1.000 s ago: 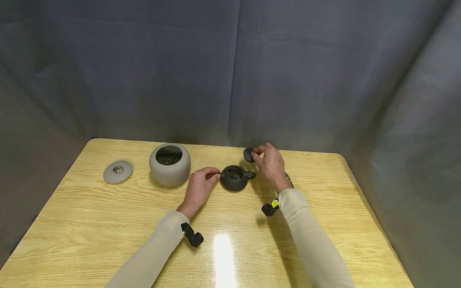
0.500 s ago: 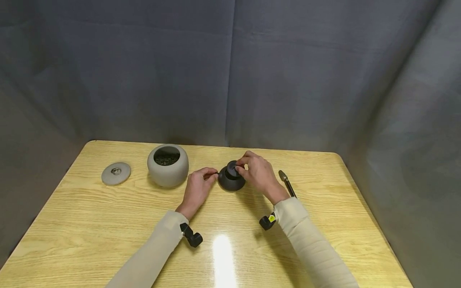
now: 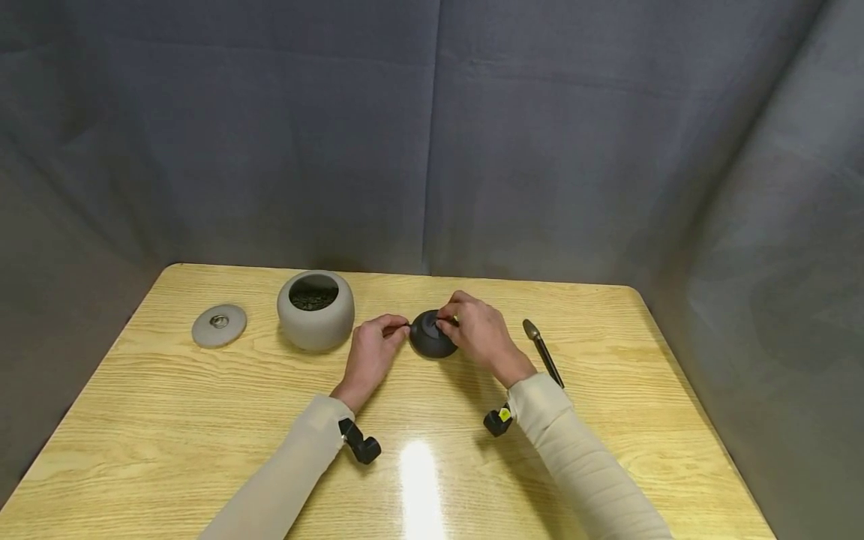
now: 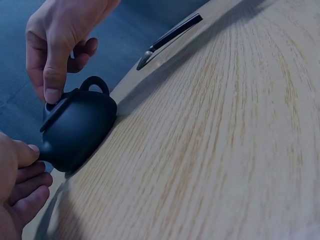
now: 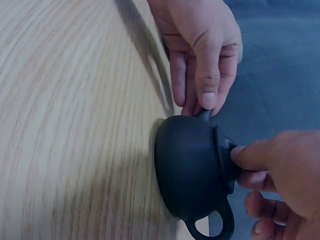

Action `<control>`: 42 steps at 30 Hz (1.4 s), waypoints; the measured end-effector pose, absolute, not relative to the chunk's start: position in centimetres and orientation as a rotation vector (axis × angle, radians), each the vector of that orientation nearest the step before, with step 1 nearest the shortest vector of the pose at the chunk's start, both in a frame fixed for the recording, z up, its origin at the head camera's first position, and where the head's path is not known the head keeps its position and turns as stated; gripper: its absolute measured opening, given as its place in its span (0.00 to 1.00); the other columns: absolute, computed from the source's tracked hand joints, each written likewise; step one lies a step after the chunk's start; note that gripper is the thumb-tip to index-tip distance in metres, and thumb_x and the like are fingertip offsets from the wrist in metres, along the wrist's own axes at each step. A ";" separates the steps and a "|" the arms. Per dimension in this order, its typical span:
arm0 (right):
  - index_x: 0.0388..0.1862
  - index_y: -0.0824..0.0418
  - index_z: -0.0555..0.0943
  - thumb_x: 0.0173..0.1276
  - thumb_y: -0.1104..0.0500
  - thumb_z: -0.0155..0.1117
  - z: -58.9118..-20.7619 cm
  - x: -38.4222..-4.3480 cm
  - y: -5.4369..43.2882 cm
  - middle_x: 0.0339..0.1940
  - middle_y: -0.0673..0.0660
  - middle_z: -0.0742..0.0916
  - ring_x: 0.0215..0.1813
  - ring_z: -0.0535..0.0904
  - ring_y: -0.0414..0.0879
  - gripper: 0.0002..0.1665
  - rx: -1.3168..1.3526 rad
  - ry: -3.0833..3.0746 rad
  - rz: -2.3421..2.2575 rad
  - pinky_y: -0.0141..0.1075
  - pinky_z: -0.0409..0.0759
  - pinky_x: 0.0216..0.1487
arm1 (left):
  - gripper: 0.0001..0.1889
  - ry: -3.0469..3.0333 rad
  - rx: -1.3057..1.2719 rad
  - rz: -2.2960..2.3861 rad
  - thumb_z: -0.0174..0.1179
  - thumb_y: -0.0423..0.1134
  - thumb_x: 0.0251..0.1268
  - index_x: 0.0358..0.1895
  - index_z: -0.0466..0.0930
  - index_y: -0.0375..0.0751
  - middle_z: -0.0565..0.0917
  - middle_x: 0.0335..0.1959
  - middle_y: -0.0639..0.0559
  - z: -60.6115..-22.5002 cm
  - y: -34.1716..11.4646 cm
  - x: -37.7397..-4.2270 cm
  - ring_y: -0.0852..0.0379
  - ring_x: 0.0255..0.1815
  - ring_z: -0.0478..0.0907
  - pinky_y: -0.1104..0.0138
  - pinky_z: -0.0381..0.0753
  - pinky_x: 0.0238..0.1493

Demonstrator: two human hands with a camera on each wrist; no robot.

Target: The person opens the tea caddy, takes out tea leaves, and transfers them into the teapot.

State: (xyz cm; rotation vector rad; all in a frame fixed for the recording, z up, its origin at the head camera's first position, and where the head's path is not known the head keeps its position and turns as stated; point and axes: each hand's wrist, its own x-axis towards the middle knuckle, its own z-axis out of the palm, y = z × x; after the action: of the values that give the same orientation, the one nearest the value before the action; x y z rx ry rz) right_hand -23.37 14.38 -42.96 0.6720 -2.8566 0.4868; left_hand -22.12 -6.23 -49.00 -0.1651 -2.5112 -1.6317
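Note:
A small dark teapot (image 3: 432,343) stands on the table, its loop handle (image 5: 227,220) toward the right. My left hand (image 3: 373,355) pinches its spout (image 4: 46,151) between thumb and fingers. The dark lid (image 5: 223,157) sits on the teapot's opening, and my right hand (image 3: 478,330) pinches its knob from above. In the head view the right hand hides the teapot's handle; both wrist views show it.
A round grey jar (image 3: 316,322) stands open left of the teapot, dark leaves inside. Its grey lid (image 3: 219,325) lies farther left. A dark-handled scoop (image 3: 542,351) lies right of the right hand. Grey curtains (image 3: 432,135) surround the wooden table (image 3: 270,420).
My right hand has brought the lid from behind and right of the teapot down onto its opening. The left hand has stayed at the spout. The scoop shows more fully.

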 end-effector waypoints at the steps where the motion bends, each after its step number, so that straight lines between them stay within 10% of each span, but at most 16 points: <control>1: 0.50 0.57 0.93 0.76 0.54 0.72 -43.0 -23.3 14.4 0.47 0.52 0.87 0.42 0.87 0.47 0.11 0.676 -2.857 0.476 0.43 0.89 0.44 | 0.11 -2.514 -0.163 -1.636 0.67 0.36 0.76 0.54 0.90 0.34 0.92 0.52 0.40 -49.0 -6.2 -22.1 0.45 0.55 0.91 0.53 0.89 0.58; 27: 0.59 0.59 0.88 0.80 0.57 0.67 -44.7 -21.3 13.7 0.49 0.56 0.85 0.39 0.85 0.47 0.14 0.541 -2.724 0.712 0.42 0.85 0.37 | 0.13 -2.501 -0.100 -1.653 0.67 0.40 0.77 0.57 0.90 0.38 0.92 0.54 0.43 -47.9 -8.3 -18.8 0.47 0.57 0.90 0.54 0.88 0.61; 37: 0.59 0.61 0.88 0.80 0.57 0.67 -44.3 -19.3 9.7 0.47 0.56 0.86 0.30 0.77 0.38 0.14 0.615 -2.612 1.008 0.28 0.77 0.31 | 0.13 -2.423 -0.177 -1.616 0.68 0.42 0.76 0.57 0.90 0.43 0.91 0.56 0.45 -45.0 -12.2 -14.8 0.51 0.58 0.90 0.63 0.87 0.60; 42: 0.63 0.62 0.85 0.78 0.56 0.69 -45.1 -18.8 5.8 0.53 0.58 0.86 0.44 0.87 0.46 0.20 0.639 -2.562 1.240 0.36 0.88 0.44 | 0.12 -2.358 -0.124 -1.483 0.68 0.41 0.76 0.56 0.91 0.45 0.92 0.54 0.49 -44.2 -15.2 -13.1 0.65 0.55 0.89 0.79 0.83 0.58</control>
State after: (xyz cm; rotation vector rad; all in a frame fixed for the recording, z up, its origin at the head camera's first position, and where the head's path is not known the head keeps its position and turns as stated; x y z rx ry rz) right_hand -18.79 5.78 -45.07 0.6387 -2.5618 1.2396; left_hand -13.10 -15.23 -44.17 -0.1245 -2.3577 -1.4832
